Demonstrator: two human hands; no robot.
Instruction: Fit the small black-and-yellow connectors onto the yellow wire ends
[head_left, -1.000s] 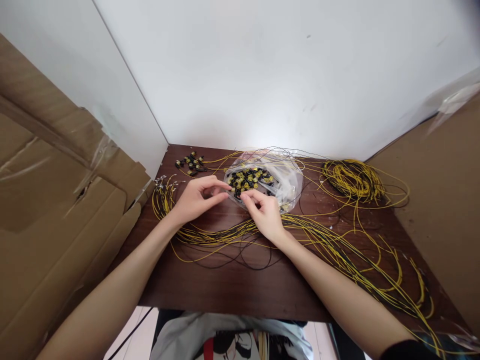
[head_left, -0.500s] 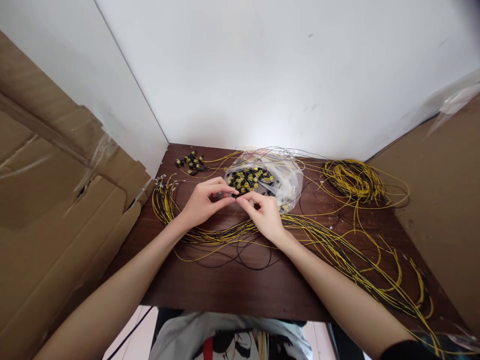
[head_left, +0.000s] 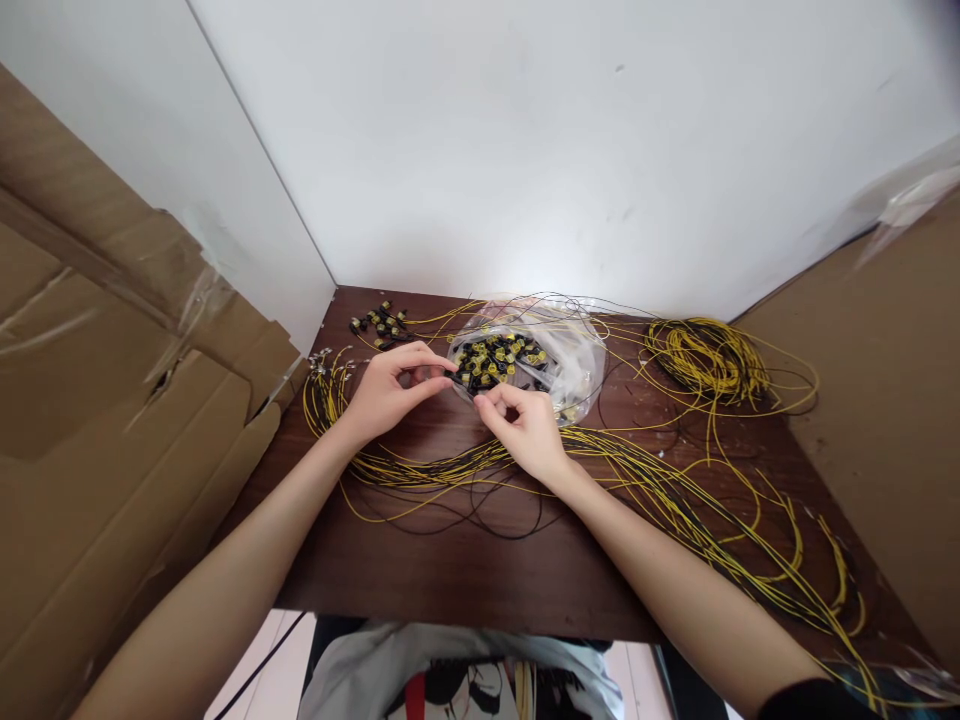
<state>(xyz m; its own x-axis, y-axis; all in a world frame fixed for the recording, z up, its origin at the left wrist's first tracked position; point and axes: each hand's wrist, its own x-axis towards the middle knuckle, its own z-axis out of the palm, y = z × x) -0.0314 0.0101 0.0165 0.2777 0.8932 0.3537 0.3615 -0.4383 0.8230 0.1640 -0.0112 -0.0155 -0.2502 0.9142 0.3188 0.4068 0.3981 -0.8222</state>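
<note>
Over the brown table, my left hand pinches a small dark part at its fingertips, just left of the clear plastic bag. My right hand is closed in a pinch at the bag's near edge, with a thin dark wire between thumb and finger. The wire seems to run toward the left fingertips; its exact end is too small to tell. Small black and yellow parts fill the open bag. Below both hands a long bundle of yellow and black wires crosses the table.
A coil of yellow and black wire lies at the back right. Several loose black and yellow pieces sit at the back left. Cardboard stands on the left, more cardboard on the right, and a white wall behind.
My left hand has moved left, away from my right hand, opening a gap between the fingertips that were together. My right hand has barely moved.
</note>
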